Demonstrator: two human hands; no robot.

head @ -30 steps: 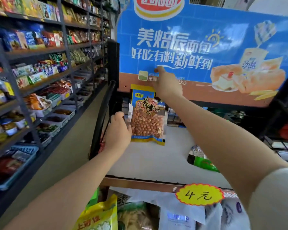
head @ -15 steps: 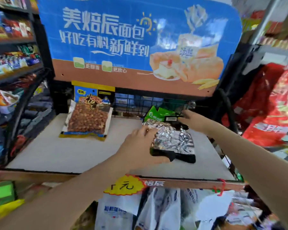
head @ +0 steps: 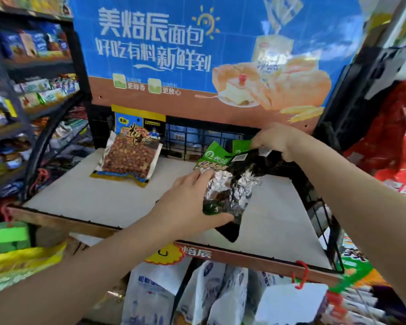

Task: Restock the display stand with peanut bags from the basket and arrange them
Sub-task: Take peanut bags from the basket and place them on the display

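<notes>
My left hand (head: 188, 202) grips the lower end of a silver foil bag (head: 230, 191), thumb under it, fingers on top. My right hand (head: 274, 139) pinches its dark top edge, lifting it over the shelf (head: 103, 202). A green bag (head: 215, 158) lies just behind. The peanut bag (head: 129, 158) leans at the shelf's back left.

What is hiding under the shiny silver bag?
A green bag pokes out from behind the silver bag, which both hands, left and right, hold. Below is the white shelf. Anything more is covered.
</notes>
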